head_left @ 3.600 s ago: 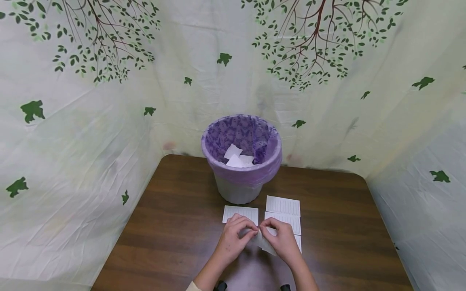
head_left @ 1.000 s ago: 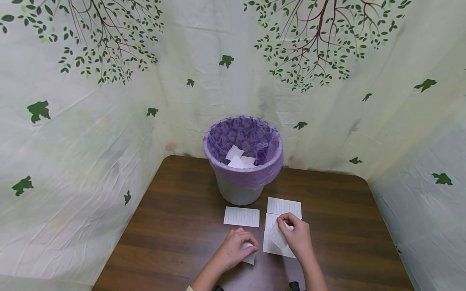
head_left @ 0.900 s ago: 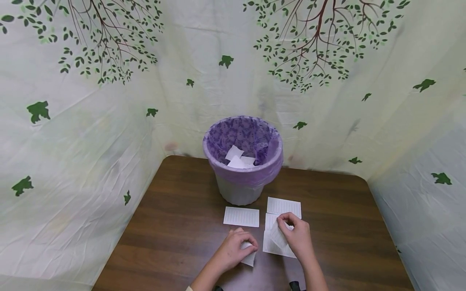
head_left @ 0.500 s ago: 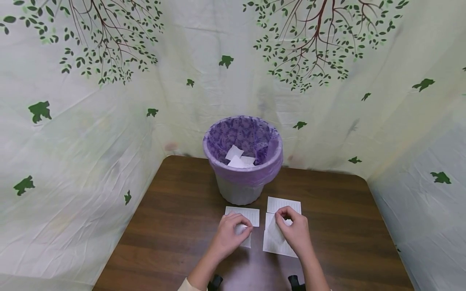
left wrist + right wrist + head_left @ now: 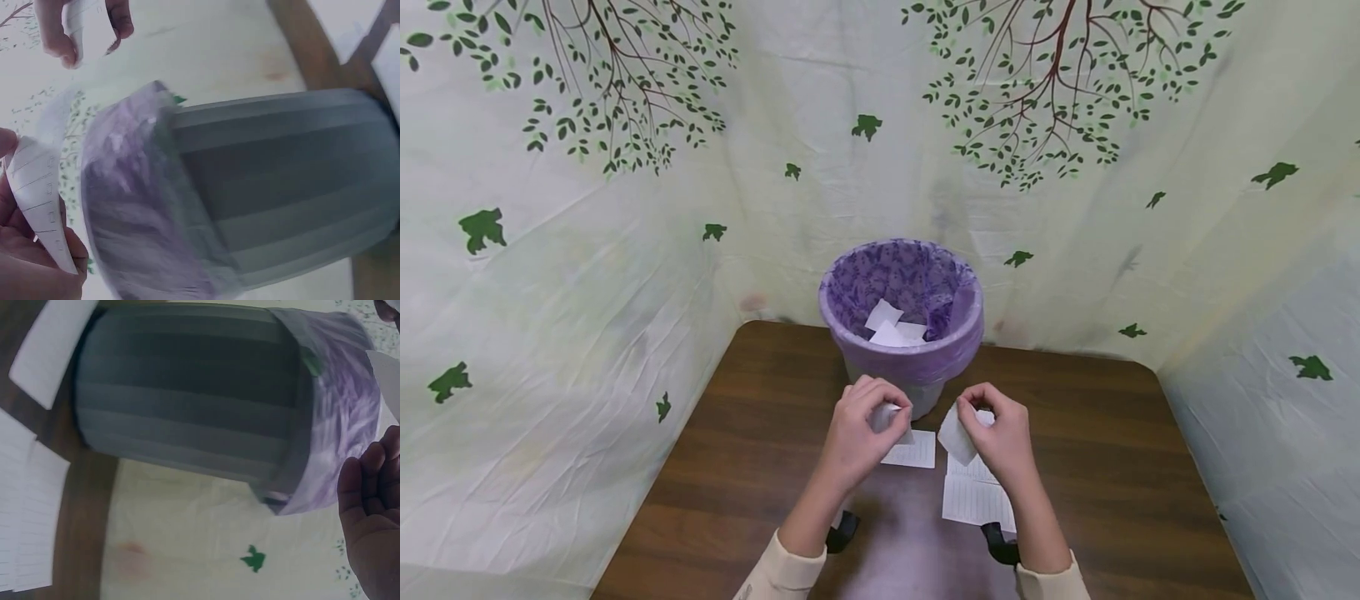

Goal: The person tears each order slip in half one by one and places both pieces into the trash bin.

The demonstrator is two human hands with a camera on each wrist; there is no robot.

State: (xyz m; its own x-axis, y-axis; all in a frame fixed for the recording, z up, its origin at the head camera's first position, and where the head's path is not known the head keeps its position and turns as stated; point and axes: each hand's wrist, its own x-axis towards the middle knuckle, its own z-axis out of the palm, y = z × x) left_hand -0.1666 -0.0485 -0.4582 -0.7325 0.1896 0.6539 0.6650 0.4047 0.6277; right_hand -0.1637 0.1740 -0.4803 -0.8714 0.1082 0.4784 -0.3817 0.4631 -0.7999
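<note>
My left hand (image 5: 853,429) pinches a torn piece of lined index card (image 5: 40,194) between thumb and fingers, raised over the table in front of the bin. To its right, my right hand (image 5: 1006,433) pinches another white card piece (image 5: 957,437) at about the same height. The two pieces are apart. Just beyond both hands stands a grey trash bin (image 5: 281,181) with a purple patterned liner (image 5: 900,358) folded over its rim. White paper pieces (image 5: 897,333) lie inside it. Beneath the left hand is a lined index card (image 5: 916,452) on the table.
More lined index cards (image 5: 976,498) lie in a column below my right hand, partly covered by it. The brown wooden table (image 5: 760,433) backs onto a cloth wall (image 5: 760,208) printed with leaves and branches. Black straps (image 5: 1000,546) show at both wrists.
Earlier both hands worked together on one piece, then separated with a piece each. Over the last second both hands have risen forward toward the bin, still pinching their pieces.
</note>
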